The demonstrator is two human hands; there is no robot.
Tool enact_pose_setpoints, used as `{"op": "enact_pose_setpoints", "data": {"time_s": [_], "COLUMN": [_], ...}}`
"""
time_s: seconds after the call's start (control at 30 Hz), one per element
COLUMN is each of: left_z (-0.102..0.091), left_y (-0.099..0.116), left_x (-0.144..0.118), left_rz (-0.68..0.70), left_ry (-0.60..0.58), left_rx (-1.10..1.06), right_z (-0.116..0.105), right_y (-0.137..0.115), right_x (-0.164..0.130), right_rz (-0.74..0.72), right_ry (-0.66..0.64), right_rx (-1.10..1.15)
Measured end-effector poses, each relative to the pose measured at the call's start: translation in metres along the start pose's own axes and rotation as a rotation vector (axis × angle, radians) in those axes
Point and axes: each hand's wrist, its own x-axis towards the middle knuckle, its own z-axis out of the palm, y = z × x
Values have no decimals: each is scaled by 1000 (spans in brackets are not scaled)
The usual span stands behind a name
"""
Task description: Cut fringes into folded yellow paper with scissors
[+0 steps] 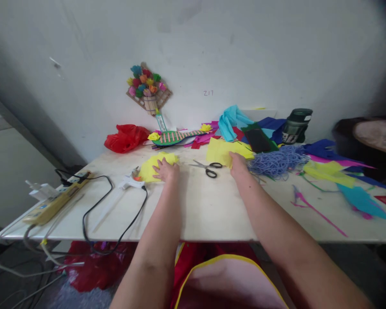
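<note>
Counter (209, 210) laid out around scissors (206, 166)

Right of the scissors, the right hand (238, 163) touches a yellow sheet (218, 150), its grip unclear; left of them, the left hand (165, 170) spreads wide over another yellow piece (147, 168). Carelessly dragging the sheet could snag the scissors. Behind and left of them, a red bag (126, 138) hides its contents; a wall basket (150, 104) holds colourful flowers (143, 79).
</note>
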Motion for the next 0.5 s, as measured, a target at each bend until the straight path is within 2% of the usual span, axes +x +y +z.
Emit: {"op": "enact_pose_setpoints", "data": {"time_s": [0.13,0.27,0.37,0.5], "left_z": [0,-2,0,9], "left_y": [0,1,3,7], "left_x": [1,-3,-8,-16], "left_rz": [100,178,367,671], "left_ry": [-25,13,12,-112], "left_rx": [-18,94,174,244], "right_z": [0,0,0,-1], "right_y": [1,3,3,2], "right_x": [1,-2,-8,-14], "right_rz": [7,67,105,45], "right_ry": [-35,-145,-283,-363], "right_rx": [-6,-93,-221,-397]}}
